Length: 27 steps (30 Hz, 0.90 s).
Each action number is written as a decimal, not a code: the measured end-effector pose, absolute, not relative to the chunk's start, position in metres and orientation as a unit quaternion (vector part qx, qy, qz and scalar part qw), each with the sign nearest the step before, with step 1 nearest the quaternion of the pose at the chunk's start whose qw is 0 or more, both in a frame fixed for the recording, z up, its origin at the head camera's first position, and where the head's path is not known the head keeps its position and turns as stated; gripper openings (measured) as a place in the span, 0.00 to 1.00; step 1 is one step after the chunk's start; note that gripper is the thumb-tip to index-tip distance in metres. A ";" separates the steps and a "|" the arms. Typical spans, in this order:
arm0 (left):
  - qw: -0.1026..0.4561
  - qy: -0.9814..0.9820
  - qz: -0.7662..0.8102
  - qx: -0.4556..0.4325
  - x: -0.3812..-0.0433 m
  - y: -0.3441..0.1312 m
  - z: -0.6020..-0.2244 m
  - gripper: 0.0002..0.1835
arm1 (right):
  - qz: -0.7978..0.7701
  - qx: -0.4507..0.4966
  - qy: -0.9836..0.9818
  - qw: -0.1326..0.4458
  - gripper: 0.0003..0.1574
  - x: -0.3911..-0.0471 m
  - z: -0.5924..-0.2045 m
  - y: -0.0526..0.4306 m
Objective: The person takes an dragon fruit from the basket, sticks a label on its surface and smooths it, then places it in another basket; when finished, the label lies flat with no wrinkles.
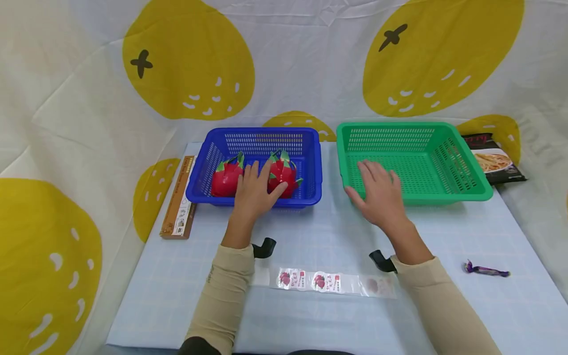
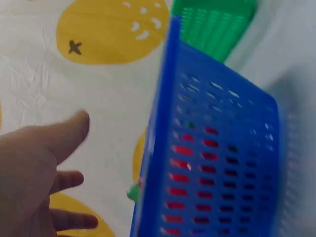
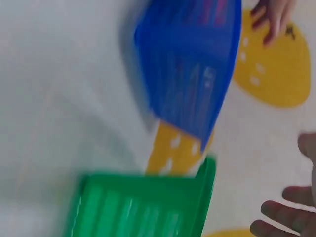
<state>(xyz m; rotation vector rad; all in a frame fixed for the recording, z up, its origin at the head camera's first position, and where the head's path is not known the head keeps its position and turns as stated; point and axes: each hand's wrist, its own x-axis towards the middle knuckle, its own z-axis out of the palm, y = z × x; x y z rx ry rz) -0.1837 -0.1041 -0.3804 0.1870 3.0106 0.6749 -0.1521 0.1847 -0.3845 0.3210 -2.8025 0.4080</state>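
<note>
Two red dragon fruits with green leafy tips lie in the blue basket (image 1: 208,199): one dragon fruit (image 1: 225,180) at its left, the other dragon fruit (image 1: 284,172) at its right. My left hand (image 1: 254,193) is over this basket's front rim, between the fruits, with fingers spread and nothing held. In the left wrist view the thumb and fingers (image 2: 66,221) stand apart from the basket wall. My right hand (image 1: 382,198) hovers over the front left of the green basket (image 1: 443,197), fingers extended and holding nothing. The green basket has nothing in it.
A strip of clear film with dragon fruit labels (image 1: 327,282) lies near the front. At the left stands a long brown box (image 1: 178,202). A black food packet (image 1: 492,158) sits beyond the green basket's right end, and a purple wrapped candy (image 1: 486,269) lies at right.
</note>
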 end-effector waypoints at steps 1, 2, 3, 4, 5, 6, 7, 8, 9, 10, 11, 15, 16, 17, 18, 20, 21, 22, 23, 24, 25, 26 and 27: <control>0.030 0.967 0.245 0.057 -0.187 -0.102 -0.378 0.43 | 0.174 0.112 -0.964 0.166 0.38 -0.149 -0.385 0.178; 0.038 0.961 0.270 0.049 -0.192 -0.100 -0.375 0.42 | 0.211 0.109 -0.955 0.179 0.34 -0.146 -0.386 0.171; 0.046 0.954 0.294 0.040 -0.198 -0.098 -0.372 0.41 | 0.254 0.105 -0.945 0.178 0.30 -0.144 -0.387 0.163; 0.055 0.947 0.314 0.032 -0.205 -0.095 -0.369 0.40 | 0.300 0.095 -0.935 0.161 0.28 -0.141 -0.389 0.156; 0.065 0.943 0.326 0.022 -0.212 -0.093 -0.367 0.40 | 0.341 0.078 -0.927 0.134 0.26 -0.141 -0.392 0.149; 0.079 0.941 0.329 0.011 -0.220 -0.090 -0.365 0.40 | 0.380 0.056 -0.918 0.096 0.26 -0.140 -0.395 0.144; 0.092 0.941 0.324 -0.001 -0.227 -0.088 -0.363 0.40 | 0.413 0.028 -0.909 0.051 0.27 -0.141 -0.398 0.139; 0.107 0.943 0.314 -0.014 -0.234 -0.086 -0.362 0.41 | 0.438 0.003 -0.899 0.007 0.28 -0.143 -0.402 0.134; 0.125 0.944 0.304 -0.022 -0.241 -0.084 -0.362 0.42 | 0.465 -0.019 -0.884 -0.037 0.29 -0.145 -0.405 0.131; 0.146 0.944 0.294 -0.032 -0.247 -0.083 -0.361 0.43 | 0.490 -0.039 -0.868 -0.077 0.30 -0.148 -0.409 0.128; 0.171 0.943 0.283 -0.043 -0.252 -0.081 -0.362 0.44 | 0.511 -0.057 -0.851 -0.109 0.30 -0.150 -0.412 0.126; 0.264 0.927 0.255 -0.075 -0.269 -0.079 -0.364 0.49 | 0.584 -0.108 -0.783 -0.184 0.27 -0.156 -0.422 0.119; 0.283 0.921 0.252 -0.083 -0.272 -0.079 -0.364 0.50 | 0.593 -0.115 -0.774 -0.190 0.26 -0.157 -0.423 0.117; 0.300 0.916 0.249 -0.089 -0.275 -0.079 -0.365 0.50 | 0.599 -0.119 -0.768 -0.193 0.26 -0.157 -0.424 0.116; 0.316 0.910 0.250 -0.096 -0.276 -0.079 -0.365 0.51 | 0.604 -0.121 -0.763 -0.194 0.25 -0.158 -0.425 0.115; 0.339 0.900 0.251 -0.106 -0.279 -0.078 -0.365 0.52 | 0.608 -0.119 -0.760 -0.194 0.25 -0.157 -0.424 0.114; 0.345 0.895 0.258 -0.112 -0.280 -0.077 -0.365 0.53 | 0.609 -0.116 -0.760 -0.192 0.25 -0.157 -0.424 0.113; 0.349 0.893 0.260 -0.116 -0.280 -0.076 -0.365 0.53 | 0.609 -0.114 -0.761 -0.191 0.25 -0.157 -0.423 0.113; 0.352 0.891 0.263 -0.119 -0.281 -0.075 -0.366 0.53 | 0.609 -0.111 -0.762 -0.190 0.26 -0.157 -0.423 0.113; 0.353 0.889 0.265 -0.123 -0.280 -0.074 -0.366 0.54 | 0.608 -0.110 -0.764 -0.189 0.26 -0.157 -0.423 0.113; 0.351 0.889 0.267 -0.125 -0.280 -0.073 -0.366 0.54 | 0.606 -0.108 -0.766 -0.188 0.26 -0.157 -0.423 0.114; 0.349 0.890 0.266 -0.125 -0.280 -0.072 -0.366 0.54 | 0.605 -0.107 -0.766 -0.187 0.26 -0.158 -0.423 0.114; 0.349 0.890 0.264 -0.126 -0.280 -0.071 -0.366 0.54 | 0.603 -0.107 -0.768 -0.186 0.27 -0.158 -0.423 0.114</control>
